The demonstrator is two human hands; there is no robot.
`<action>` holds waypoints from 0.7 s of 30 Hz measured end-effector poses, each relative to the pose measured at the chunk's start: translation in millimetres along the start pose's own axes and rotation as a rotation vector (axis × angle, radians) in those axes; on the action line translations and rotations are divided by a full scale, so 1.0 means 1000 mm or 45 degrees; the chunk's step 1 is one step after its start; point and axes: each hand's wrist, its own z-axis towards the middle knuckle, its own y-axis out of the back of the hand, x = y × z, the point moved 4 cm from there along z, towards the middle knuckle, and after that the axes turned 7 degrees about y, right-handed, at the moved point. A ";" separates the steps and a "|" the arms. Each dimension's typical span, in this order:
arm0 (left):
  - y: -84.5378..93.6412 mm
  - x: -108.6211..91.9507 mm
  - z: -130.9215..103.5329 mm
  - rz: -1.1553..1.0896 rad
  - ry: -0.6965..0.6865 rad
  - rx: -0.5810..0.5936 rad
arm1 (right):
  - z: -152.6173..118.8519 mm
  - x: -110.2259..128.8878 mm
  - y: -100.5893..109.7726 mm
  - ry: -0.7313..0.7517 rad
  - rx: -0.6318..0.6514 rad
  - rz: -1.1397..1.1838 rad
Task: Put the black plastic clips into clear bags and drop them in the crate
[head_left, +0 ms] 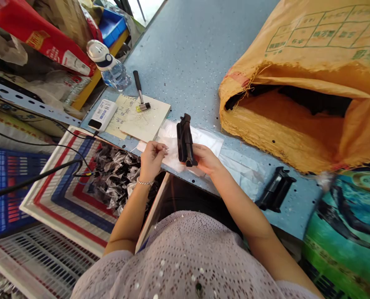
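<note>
My right hand [206,159] holds a long black plastic part [185,140] upright over white sheets [208,139] at the table's front edge. To the left of it, my left hand [153,158] has its thumb and fingertips pressed together; anything between them is too small to make out. A second black part [276,189] lies on the blue table [191,54], right of my right forearm. A hammer [139,87] rests with its head on a beige board [150,118], beyond my left hand.
An open orange woven sack [312,141] lies at the right, above a green bag [349,232]. A water bottle [111,70] and a white box [105,113] stand at the left. Below are a crate [63,199] with dark scraps and black cables [32,143].
</note>
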 end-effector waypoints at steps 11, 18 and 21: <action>0.018 -0.019 0.016 0.669 -0.217 -0.249 | -0.020 -0.003 0.013 -0.015 -0.074 -0.144; 0.014 -0.019 0.010 0.731 -0.417 0.075 | -0.055 0.009 0.009 -0.186 0.221 -0.282; 0.015 -0.020 0.000 0.809 -0.571 0.194 | -0.052 -0.005 0.006 -0.351 0.250 -0.118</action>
